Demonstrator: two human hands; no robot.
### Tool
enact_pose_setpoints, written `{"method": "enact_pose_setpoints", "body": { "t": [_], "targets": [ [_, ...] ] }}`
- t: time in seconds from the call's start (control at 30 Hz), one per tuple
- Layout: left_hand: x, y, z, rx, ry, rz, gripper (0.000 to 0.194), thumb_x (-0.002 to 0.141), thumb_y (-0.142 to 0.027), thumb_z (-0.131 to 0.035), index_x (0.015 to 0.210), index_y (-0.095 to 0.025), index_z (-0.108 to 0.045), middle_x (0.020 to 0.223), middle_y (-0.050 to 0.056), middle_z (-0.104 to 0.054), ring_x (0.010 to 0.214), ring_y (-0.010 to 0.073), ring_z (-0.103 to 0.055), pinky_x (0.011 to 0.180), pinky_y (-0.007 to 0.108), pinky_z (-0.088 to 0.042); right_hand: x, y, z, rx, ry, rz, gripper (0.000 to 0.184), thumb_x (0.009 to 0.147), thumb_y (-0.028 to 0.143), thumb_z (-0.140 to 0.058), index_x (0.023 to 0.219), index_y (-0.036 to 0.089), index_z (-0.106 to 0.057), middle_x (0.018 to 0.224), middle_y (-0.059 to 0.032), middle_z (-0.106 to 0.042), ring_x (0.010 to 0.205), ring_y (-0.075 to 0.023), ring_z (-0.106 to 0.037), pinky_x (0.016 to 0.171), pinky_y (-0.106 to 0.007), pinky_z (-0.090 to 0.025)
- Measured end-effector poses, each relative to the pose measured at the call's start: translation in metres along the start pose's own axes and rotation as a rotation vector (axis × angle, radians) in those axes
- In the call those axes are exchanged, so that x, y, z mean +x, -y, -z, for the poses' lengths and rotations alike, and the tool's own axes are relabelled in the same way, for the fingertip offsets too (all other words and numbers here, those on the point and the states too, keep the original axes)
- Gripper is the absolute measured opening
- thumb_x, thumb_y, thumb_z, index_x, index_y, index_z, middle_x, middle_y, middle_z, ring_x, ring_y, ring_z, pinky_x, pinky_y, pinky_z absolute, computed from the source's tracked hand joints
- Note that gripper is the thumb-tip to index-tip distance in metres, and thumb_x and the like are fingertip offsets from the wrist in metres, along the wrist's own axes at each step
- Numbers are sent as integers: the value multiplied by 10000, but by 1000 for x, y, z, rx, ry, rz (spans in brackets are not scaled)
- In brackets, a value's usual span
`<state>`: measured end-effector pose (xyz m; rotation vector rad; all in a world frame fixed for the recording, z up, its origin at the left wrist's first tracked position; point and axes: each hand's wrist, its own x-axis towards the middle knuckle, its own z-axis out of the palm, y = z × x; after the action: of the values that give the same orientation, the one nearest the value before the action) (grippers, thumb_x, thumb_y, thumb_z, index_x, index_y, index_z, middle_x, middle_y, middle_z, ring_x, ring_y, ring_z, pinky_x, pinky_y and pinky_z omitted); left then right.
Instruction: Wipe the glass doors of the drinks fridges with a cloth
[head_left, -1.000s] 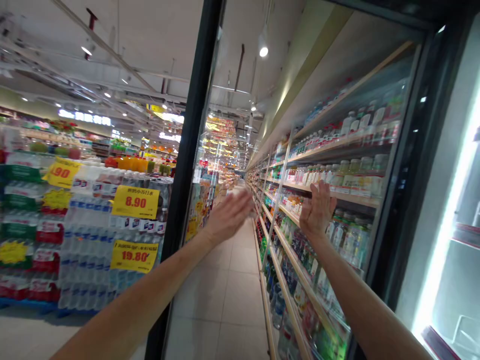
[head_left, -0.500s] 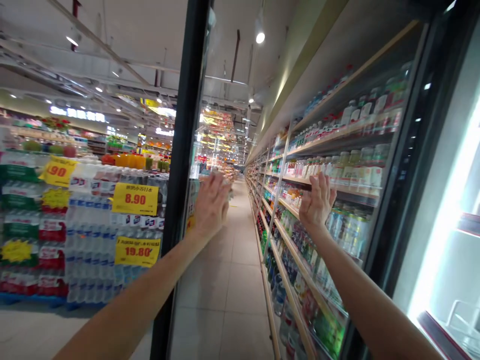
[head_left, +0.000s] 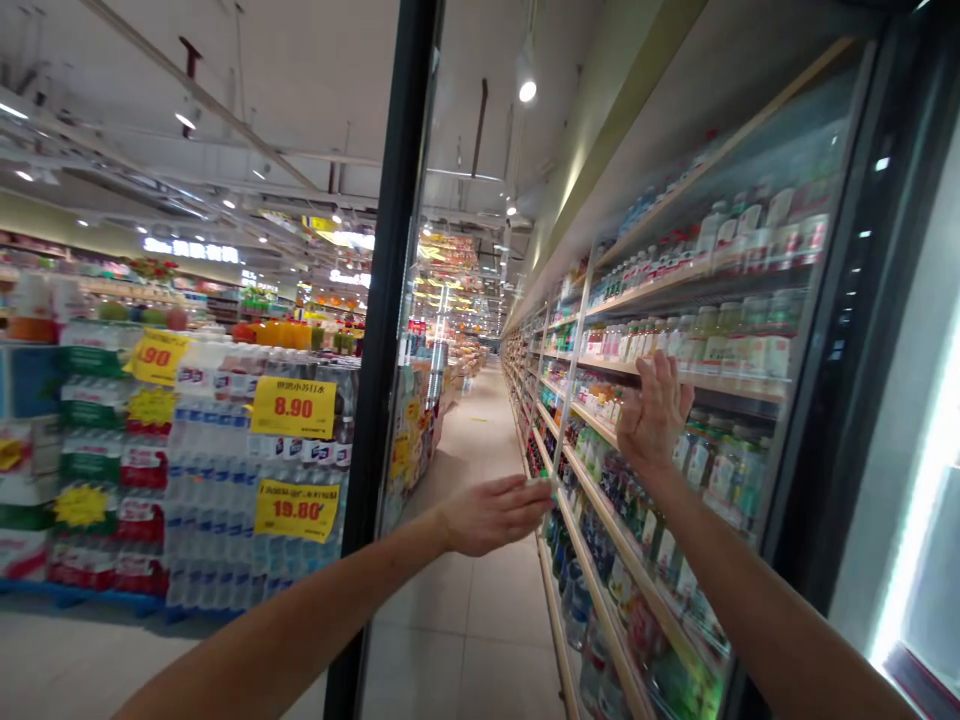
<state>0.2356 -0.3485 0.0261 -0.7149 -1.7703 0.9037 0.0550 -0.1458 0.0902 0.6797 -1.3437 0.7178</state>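
My left hand (head_left: 499, 512) is stretched out flat, its fingers pointing right across the aisle, and holds nothing. Higher and farther right, my right hand (head_left: 654, 415) is raised with its fingers up and nothing in it. Both are in front of the glass door (head_left: 480, 600), which has a dark frame (head_left: 386, 270) along its left edge. Whether either hand touches the glass, I cannot tell. Around my right hand appear shelves of bottled drinks (head_left: 720, 345), seen in the glass area.
Shrink-wrapped packs of water bottles (head_left: 217, 500) stand stacked at left, with yellow price signs (head_left: 294, 408) on them. A bright light strip (head_left: 919, 500) lines the right edge. A tiled aisle floor (head_left: 427, 655) runs into the distance.
My left hand has lowered and moved right, turning from fingers up to fingers pointing right. My right hand stays raised. The view has shifted slightly left.
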Motion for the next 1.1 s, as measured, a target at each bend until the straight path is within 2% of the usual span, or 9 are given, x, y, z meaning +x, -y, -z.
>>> {"method": "enact_pose_setpoints", "body": {
  "t": [0.07, 0.23, 0.3, 0.37, 0.43, 0.63, 0.8, 1.0, 1.1],
  "targets": [
    [1, 14, 5, 7, -15, 11, 313, 875, -242, -405, 1171, -276, -501, 1417, -58, -360, 1363, 113, -162, 1122, 288, -198, 0, -1, 0, -4, 11, 1, 464, 860, 298, -335, 1307, 199, -409, 1408, -112, -379, 1335, -242, -282, 1061, -486, -182],
    [-14, 43, 11, 127, -200, 712, 420, 823, -141, -458, 1242, -168, -437, 1430, 111, -323, 1376, 223, -129, 1089, 453, -236, 1, 1, 3, -19, 44, 3, 476, 862, 318, -320, 1313, 190, -399, 1418, -117, -360, 1342, -239, -265, 1064, -484, -178],
    [-23, 22, 6, 69, -136, 588, 413, 827, -162, -467, 1237, -200, -445, 1446, 70, -304, 1373, 223, -142, 1087, 436, -248, 1, 3, 3, -24, 49, -5, 477, 865, 321, -310, 1314, 189, -398, 1416, -117, -363, 1345, -235, -259, 1067, -481, -173],
    [-28, -2, 0, -17, 29, 209, 376, 853, -222, -454, 1228, -250, -461, 1454, -7, -294, 1369, 187, -163, 1106, 376, -224, 1, 3, 3, -30, 48, -12, 476, 870, 321, -299, 1319, 192, -391, 1416, -113, -363, 1347, -231, -254, 1071, -481, -166],
    [-28, -10, -2, -44, 110, 12, 355, 870, -252, -433, 1223, -263, -471, 1446, -35, -308, 1362, 165, -185, 1117, 350, -198, 1, 1, 5, -47, 66, -4, 484, 877, 326, -290, 1336, 192, -366, 1427, -113, -346, 1353, -231, -237, 1073, -485, -162],
    [-17, 25, 6, 104, -109, 650, 378, 840, -166, -448, 1216, -188, -478, 1436, 74, -323, 1377, 215, -115, 1092, 432, -232, -2, -10, 12, -161, 244, 144, 595, 871, 393, -337, 1406, 164, -210, 1476, -146, -223, 1380, -257, -133, 1073, -509, -150],
    [-12, 14, 2, -44, 102, -63, 344, 863, -235, -435, 1201, -249, -495, 1429, -22, -342, 1364, 161, -177, 1133, 347, -163, -7, -13, 12, -142, 172, 126, 565, 871, 368, -320, 1396, 173, -241, 1448, -141, -295, 1365, -244, -198, 1075, -504, -139],
    [35, 28, -9, 72, -80, 613, 401, 863, -181, -425, 1263, -196, -429, 1436, 53, -325, 1375, 185, -121, 1127, 428, -166, -13, -15, 13, -22, 26, -30, 539, 867, 343, -270, 1373, 157, -294, 1421, -153, -341, 1331, -236, -291, 1057, -488, -207],
    [59, 2, -25, -30, -5, 160, 355, 879, -218, -411, 1227, -196, -475, 1415, 32, -366, 1360, 177, -192, 1118, 380, -213, -13, -18, 13, 29, -8, -25, 532, 864, 317, -240, 1372, 168, -291, 1403, -135, -377, 1318, -223, -318, 1054, -478, -220]
  ]
}}
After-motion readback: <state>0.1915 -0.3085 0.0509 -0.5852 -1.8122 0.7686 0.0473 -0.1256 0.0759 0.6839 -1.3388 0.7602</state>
